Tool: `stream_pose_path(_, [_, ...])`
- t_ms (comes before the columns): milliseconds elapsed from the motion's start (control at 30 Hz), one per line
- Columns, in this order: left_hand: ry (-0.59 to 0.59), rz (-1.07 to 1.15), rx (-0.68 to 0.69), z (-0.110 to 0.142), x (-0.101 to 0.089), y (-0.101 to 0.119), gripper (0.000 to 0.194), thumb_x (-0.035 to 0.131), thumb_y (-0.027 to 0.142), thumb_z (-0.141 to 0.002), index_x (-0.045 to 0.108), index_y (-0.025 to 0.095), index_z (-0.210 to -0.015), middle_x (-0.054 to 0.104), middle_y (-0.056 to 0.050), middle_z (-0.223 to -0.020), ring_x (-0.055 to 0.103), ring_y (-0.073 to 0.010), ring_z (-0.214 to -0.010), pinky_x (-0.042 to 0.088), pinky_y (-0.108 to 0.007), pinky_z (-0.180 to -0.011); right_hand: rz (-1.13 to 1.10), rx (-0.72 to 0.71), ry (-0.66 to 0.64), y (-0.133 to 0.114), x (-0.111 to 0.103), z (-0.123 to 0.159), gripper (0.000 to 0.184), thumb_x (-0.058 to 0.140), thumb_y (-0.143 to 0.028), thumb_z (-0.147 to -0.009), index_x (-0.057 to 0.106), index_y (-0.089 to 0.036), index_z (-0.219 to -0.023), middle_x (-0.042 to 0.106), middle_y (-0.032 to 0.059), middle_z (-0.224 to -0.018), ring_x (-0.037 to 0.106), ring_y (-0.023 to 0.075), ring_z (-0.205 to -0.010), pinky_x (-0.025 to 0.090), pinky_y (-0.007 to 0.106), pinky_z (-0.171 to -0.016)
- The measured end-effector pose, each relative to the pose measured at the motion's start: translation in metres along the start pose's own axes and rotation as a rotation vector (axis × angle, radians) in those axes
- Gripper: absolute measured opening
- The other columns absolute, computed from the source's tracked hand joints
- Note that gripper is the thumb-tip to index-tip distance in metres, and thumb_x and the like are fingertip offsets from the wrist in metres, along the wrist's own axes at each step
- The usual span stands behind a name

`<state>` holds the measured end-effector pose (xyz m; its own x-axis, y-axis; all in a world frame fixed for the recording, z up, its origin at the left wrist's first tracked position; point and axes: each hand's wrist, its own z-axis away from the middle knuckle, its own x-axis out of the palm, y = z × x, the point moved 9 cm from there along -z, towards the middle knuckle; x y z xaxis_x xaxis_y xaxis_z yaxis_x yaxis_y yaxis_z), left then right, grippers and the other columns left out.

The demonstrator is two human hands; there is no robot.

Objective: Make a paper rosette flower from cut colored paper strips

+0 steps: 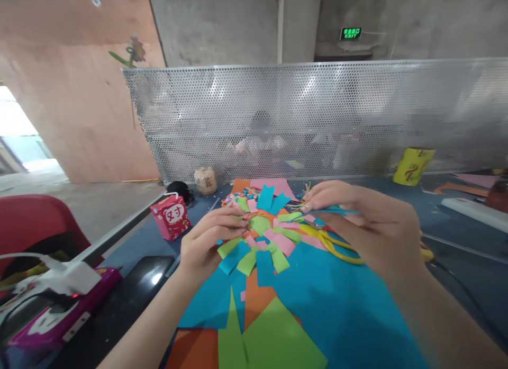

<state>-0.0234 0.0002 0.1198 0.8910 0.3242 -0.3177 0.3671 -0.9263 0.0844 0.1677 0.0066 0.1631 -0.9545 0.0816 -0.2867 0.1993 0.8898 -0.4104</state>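
Note:
My left hand (212, 236), fingers curled together, touches the left edge of a heap of small cut paper pieces (261, 225) in green, blue, pink and orange; what its fingertips hold is hidden. On the other side of the heap, my right hand (369, 221) is raised with thumb and fingers closed on a thin blue paper strip (335, 210). Yellow-handled scissors (344, 259) lie below that hand, their blades partly under paper. Large sheets of blue paper (329, 300), green paper (280, 337) and orange paper (194, 348) spread toward me.
On the left are a pink-red box (171, 218), a dark phone (138, 279) and a purple power strip (85, 305) with plugs. A jar (205, 180) and a yellow wrapper (413, 167) stand before a perforated metal screen (222, 104). Someone sits behind it.

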Motion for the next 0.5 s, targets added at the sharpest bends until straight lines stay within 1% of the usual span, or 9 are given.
stream_pose_path(133, [-0.003, 0.000, 0.020, -0.004, 0.001, 0.005, 0.014, 0.061, 0.011, -0.071, 0.061, 0.019, -0.082, 0.066, -0.005, -0.086, 0.060, -0.0222, -0.089, 0.052, -0.043, -0.074, 0.031, -0.069, -0.105, 0.002, 0.009, 0.005, 0.014, 0.060, -0.012, -0.073, 0.062, -0.023, -0.082, 0.064, -0.0022, -0.081, 0.058, 0.0143, -0.084, 0.047, 0.030, -0.079])
stream_pose_path(367, [-0.012, 0.011, 0.018, -0.006, 0.004, 0.006, 0.011, 0.060, 0.009, -0.072, 0.061, 0.017, -0.079, 0.066, -0.006, -0.084, 0.061, -0.0212, -0.085, 0.053, -0.043, -0.073, 0.085, -0.148, -0.220, 0.001, 0.019, 0.011, 0.026, 0.056, -0.003, -0.071, 0.061, -0.022, -0.088, 0.064, -0.0016, -0.087, 0.056, 0.0158, -0.090, 0.044, 0.034, -0.086])
stream_pose_path(500, [-0.021, 0.005, 0.022, -0.007, 0.005, 0.007, 0.007, 0.057, 0.012, -0.075, 0.061, 0.017, -0.078, 0.066, -0.006, -0.082, 0.062, -0.0206, -0.083, 0.053, -0.043, -0.073, 0.124, -0.188, -0.288, -0.001, 0.023, 0.013, 0.027, 0.056, -0.002, -0.070, 0.061, -0.021, -0.088, 0.065, -0.0007, -0.088, 0.056, 0.0165, -0.092, 0.043, 0.034, -0.088])
